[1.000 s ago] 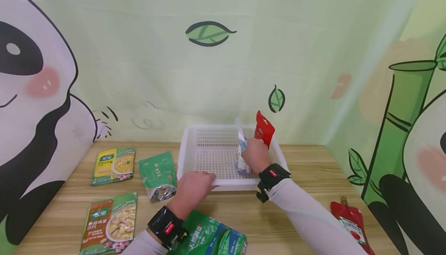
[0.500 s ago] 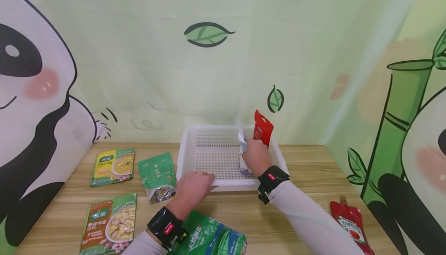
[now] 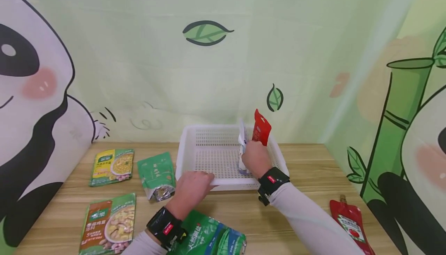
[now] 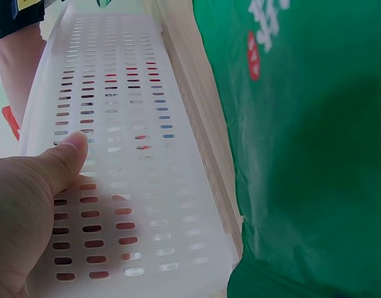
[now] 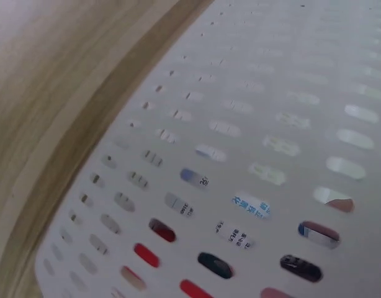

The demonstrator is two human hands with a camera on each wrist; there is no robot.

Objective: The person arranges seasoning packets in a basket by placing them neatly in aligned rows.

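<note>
My left hand [image 3: 193, 189] grips the front rim of a white perforated plastic basket [image 3: 237, 184]. In the left wrist view the thumb [image 4: 69, 152] lies on the outer wall, and the fingers show through the holes from inside. Inside the basket's right part, my right hand [image 3: 257, 158] is curled round the lower part of an upright red packet [image 3: 261, 129]. A white-and-blue packet [image 3: 242, 142] stands against the hand's left side. The right fingertips are hidden; the right wrist view shows mostly the basket wall [image 5: 240, 105], with bits of the packets through its holes.
A green foil-bottomed pouch [image 3: 157, 175] lies left of the basket. Farther left are a yellow-green soup packet [image 3: 111, 166] and a brown-green one [image 3: 108, 224]. A large green pouch [image 3: 210, 235] lies in front; a red spouted pouch [image 3: 350, 224] lies at right.
The red packet leans slightly further left beside the white-and-blue one. Both hands stay almost in place, and the head view shifts a little.
</note>
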